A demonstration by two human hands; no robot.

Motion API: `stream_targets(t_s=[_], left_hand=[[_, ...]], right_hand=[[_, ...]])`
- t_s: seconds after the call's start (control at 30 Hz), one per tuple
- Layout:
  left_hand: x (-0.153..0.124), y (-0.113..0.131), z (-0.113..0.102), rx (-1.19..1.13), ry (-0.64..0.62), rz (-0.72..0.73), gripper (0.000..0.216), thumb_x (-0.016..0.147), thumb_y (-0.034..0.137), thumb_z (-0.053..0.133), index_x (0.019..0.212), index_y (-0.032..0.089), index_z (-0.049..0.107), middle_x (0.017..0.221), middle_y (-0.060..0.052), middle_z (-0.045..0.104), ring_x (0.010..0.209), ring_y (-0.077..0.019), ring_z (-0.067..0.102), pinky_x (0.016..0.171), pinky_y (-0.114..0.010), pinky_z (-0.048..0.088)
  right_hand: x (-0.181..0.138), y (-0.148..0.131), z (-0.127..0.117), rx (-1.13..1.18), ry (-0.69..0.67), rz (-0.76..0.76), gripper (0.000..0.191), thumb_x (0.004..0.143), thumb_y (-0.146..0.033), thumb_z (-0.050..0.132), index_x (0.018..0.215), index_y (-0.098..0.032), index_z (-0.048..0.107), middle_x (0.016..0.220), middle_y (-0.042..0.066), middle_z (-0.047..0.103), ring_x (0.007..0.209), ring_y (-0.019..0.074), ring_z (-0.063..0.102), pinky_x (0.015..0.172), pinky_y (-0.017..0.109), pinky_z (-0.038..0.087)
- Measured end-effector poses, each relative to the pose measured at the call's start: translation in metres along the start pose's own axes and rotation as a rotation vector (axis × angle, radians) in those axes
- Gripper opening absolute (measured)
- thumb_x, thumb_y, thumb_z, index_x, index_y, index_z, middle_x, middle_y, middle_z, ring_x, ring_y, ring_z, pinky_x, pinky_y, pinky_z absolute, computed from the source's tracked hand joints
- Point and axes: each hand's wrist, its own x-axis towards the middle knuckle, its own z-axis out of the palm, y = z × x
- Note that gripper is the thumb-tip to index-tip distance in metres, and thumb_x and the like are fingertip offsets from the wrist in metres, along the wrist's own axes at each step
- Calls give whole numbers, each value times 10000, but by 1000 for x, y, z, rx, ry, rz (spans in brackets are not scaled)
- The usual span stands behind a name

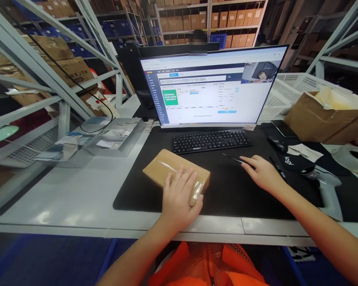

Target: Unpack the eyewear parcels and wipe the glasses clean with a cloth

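A taped brown cardboard box (161, 165) lies at an angle on the black desk mat (226, 194). My left hand (180, 194) grips its near right part, fingers across the top and thumb against the near side. Shiny clear tape runs over the box. To the right, my right hand (261, 171) is closed on a thin, pointed metal tool (233, 158), its tip aimed left toward the keyboard's front edge. The handle is mostly hidden by my fingers, so its exact kind is unclear. A gap of bare mat separates this tool from the box.
Behind the mat stand a keyboard (211, 141) and a lit monitor (197, 99). On the right are a mouse (277, 144), a barcode scanner (325, 184), a tape roll (350, 159) and an open carton (319, 119). Clear trays (119, 139) with papers sit at left.
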Motion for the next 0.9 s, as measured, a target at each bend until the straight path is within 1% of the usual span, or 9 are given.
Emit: stream_targets(t_s=[0.1,0.2,0.27,0.33,0.43,0.5,0.63,0.73,0.9], left_hand=[[-3,-3,-2,-41,49,8,539,866,266,585,1395,202,504,1340,-149,660,1399,-365,494,1205,-634,195],[-17,-19,-22,-129,58,-94,480,886,306,573,1360,240,535,1403,-134,610,1468,-367,395,1219,-685,113],[-34,-37,-42,-303,99,-299,436,911,388,551,1329,267,568,1527,-104,498,1529,-348,278,1244,-634,167],[-52,-59,-63,-582,213,-608,517,889,528,572,1336,268,576,1574,-85,447,1525,-362,281,1246,-580,249],[-74,-90,-89,-894,432,-1063,753,728,659,707,1342,238,594,1448,-96,588,1427,-410,431,1221,-555,338],[-82,-104,-101,-935,522,-1248,693,721,601,742,1299,234,633,1341,-66,669,1385,-386,487,1194,-525,399],[-82,-114,-106,-934,686,-1519,405,871,410,634,1246,260,667,1179,-1,746,1267,-294,615,1047,-444,563],[-68,-114,-103,-1063,589,-1502,412,898,436,606,1257,247,676,1135,-14,766,1161,-275,685,965,-401,612],[-15,-111,-81,-1204,416,-1321,407,908,318,607,1301,225,656,1180,-32,756,1116,-232,708,936,-321,607]], right_hand=[[7,-34,11,394,-38,88,342,937,-385,521,1126,-174,713,1035,112,664,1034,280,608,969,396,447],[22,-70,24,692,-147,155,287,910,-458,540,920,-201,667,897,68,670,948,257,610,908,385,453],[34,-91,37,803,-231,126,357,911,-536,510,850,-208,634,804,32,649,848,223,605,831,357,462],[47,-113,52,933,-297,102,417,896,-604,502,854,-208,626,870,31,666,876,211,600,844,351,458],[62,-150,74,1131,-378,72,488,875,-683,501,920,-216,632,1078,56,679,1039,219,586,954,371,440],[65,-176,85,1247,-470,44,550,872,-734,473,937,-214,641,1100,74,681,1075,225,590,970,394,452],[50,-214,89,1361,-659,-4,651,843,-819,449,949,-210,653,988,73,689,992,236,628,897,435,510],[29,-220,78,1366,-665,-29,652,810,-834,506,929,-210,653,1018,65,684,1006,246,620,955,458,489],[-11,-186,33,1286,-421,-73,592,873,-742,547,1122,-222,679,1376,91,609,1352,291,476,1201,461,273]])
